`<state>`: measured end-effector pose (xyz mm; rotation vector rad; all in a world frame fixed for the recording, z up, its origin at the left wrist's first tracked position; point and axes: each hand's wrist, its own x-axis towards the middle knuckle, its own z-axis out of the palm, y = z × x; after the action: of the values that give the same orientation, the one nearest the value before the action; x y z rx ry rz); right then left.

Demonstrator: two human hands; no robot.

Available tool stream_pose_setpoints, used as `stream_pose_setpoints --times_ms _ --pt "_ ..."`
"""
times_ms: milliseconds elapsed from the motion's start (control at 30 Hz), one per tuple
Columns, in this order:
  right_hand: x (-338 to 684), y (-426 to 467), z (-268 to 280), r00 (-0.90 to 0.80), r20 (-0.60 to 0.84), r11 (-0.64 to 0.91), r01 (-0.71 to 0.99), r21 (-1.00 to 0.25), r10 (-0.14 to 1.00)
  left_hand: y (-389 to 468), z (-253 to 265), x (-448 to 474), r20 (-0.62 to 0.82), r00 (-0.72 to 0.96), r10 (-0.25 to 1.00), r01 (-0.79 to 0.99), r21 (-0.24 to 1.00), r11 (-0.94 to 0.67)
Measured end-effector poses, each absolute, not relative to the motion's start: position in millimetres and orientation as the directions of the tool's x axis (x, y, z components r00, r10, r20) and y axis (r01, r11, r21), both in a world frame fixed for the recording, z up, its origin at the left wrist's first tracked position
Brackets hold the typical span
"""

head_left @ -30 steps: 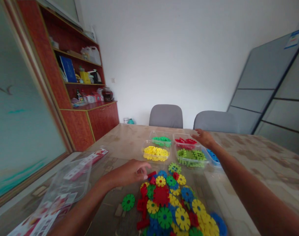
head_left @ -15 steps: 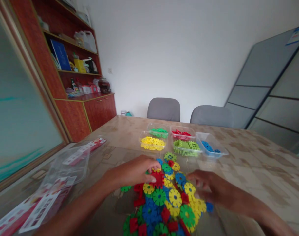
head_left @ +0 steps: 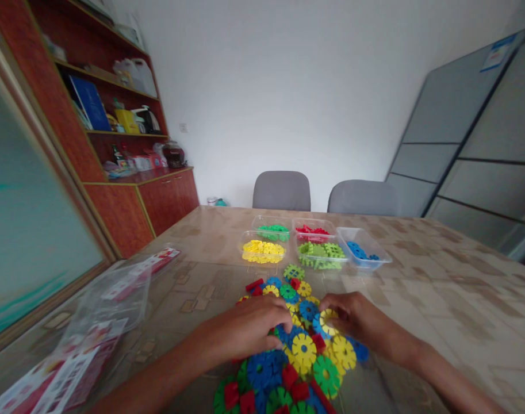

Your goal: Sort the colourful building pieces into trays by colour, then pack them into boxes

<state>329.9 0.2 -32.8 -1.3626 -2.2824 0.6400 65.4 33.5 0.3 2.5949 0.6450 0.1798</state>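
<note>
A heap of plastic snowflake-disc building pieces in yellow, green, blue and red lies on the table before me. My left hand (head_left: 262,325) is over the heap's left side, thumb and fingers apart, with nothing visible gripped. Part of the heap is hidden under it. My right hand (head_left: 346,313) pinches a yellow notched disc (head_left: 328,322) at the heap's right edge. Close by are a blue disc (head_left: 309,310), another yellow disc (head_left: 304,348), a green disc (head_left: 326,375) and a red piece (head_left: 289,375).
Beyond the heap stand clear tubs of sorted pieces: yellow (head_left: 263,251), green (head_left: 274,232), red (head_left: 311,233), light green (head_left: 321,255) and blue (head_left: 361,253). Clear plastic packaging (head_left: 115,293) with printed cards lies at left. Two grey chairs (head_left: 282,191) stand behind the table.
The left hand has moved nearer along the heap, and the red square piece at its fingers is out of sight. The right hand has closed on a yellow disc. The view has shifted slightly.
</note>
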Motion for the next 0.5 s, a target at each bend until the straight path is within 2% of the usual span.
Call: stream_pose_setpoints --times_ms 133,233,367,500 --pt "341 0 -17 -0.39 0.071 0.355 0.728 -0.587 0.918 29 0 73 0.074 0.853 0.516 0.442 0.421 -0.792" --pt "349 -6 -6 -0.432 0.004 0.343 0.709 -0.616 0.902 20 -4 82 0.104 0.855 0.508 0.42 0.434 -0.797" --pt "348 -17 -2 -0.507 -0.155 0.274 0.669 -0.691 0.848 12 -13 87 0.081 0.866 0.493 0.406 0.463 -0.788" --pt "340 -22 -6 -0.468 -0.228 0.211 0.711 -0.671 0.854 15 -16 85 0.064 0.853 0.518 0.43 0.476 -0.767"
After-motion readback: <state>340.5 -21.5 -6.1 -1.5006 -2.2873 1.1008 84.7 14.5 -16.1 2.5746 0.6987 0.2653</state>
